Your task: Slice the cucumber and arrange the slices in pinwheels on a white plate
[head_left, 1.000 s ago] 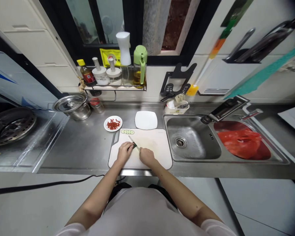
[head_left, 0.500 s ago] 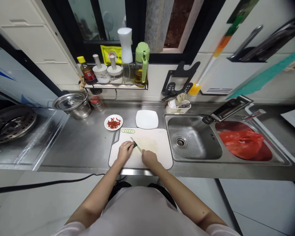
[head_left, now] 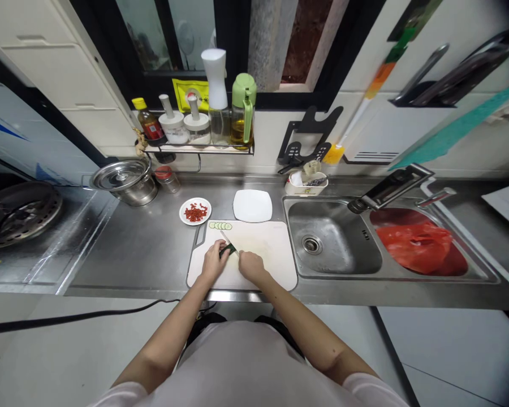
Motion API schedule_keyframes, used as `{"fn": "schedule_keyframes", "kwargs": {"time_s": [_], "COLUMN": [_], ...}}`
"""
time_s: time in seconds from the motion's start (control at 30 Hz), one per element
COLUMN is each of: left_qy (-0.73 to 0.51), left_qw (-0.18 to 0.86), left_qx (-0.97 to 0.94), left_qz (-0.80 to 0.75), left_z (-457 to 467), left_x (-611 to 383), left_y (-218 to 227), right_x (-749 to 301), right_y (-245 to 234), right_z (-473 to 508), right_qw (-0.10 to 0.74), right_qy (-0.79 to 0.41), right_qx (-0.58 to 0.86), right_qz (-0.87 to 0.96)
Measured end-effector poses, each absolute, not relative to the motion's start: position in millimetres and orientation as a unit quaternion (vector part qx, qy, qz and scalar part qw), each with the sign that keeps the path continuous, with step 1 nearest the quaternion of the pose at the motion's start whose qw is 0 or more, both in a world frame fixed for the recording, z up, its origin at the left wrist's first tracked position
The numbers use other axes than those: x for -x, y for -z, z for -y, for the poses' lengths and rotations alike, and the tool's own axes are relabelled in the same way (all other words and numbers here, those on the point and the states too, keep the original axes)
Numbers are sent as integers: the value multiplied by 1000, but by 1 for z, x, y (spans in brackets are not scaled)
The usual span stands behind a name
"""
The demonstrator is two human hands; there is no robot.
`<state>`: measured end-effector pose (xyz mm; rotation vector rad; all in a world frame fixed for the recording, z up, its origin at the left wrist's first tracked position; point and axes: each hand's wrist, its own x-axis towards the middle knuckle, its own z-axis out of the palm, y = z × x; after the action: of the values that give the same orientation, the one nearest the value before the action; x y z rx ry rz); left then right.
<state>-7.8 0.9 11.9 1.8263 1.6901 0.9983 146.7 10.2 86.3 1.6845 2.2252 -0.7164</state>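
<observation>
A white cutting board (head_left: 271,254) lies on the steel counter in front of me. My left hand (head_left: 214,261) is curled over a short dark green piece of cucumber (head_left: 228,249) and pins it to the board. My right hand (head_left: 251,265) is closed round the handle of a knife (head_left: 226,239), whose blade runs up and to the left across the cucumber. Several cucumber slices (head_left: 220,226) lie in a row at the board's far left corner.
Behind the board are a small plate of chopped red chilli (head_left: 195,212) and a white square plate (head_left: 252,205). A double sink (head_left: 331,243) lies to the right, with a red bag (head_left: 415,244) in its far basin. A lidded steel pot (head_left: 125,180) stands at the left.
My right hand and the knife have shifted slightly left, closer to my left hand. The left hand still holds the cucumber in the same place.
</observation>
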Motion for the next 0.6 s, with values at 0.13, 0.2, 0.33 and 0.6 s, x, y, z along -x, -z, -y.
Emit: {"fn": "schedule_keyframes", "kwargs": {"time_s": [0.13, 0.2, 0.33, 0.6], "left_qy": [-357, -356, -353, -351], "left_qw": [220, 215, 214, 219], "left_qx": [-668, -669, -670, -670], "left_qz": [-615, -616, -617, -616], "left_z": [-1, -1, 0, 0], "left_x": [8, 8, 7, 7], "left_y": [-14, -14, -16, -16], "right_x": [-140, -138, -137, -146], "right_y": [-88, -88, -87, -88], "right_z": [-16, -18, -20, -9], "right_qw": [120, 115, 108, 128], "right_qy": [247, 245, 241, 246], "right_qx": [-583, -586, -588, -585], "right_qz": [-764, -764, -765, -762]}}
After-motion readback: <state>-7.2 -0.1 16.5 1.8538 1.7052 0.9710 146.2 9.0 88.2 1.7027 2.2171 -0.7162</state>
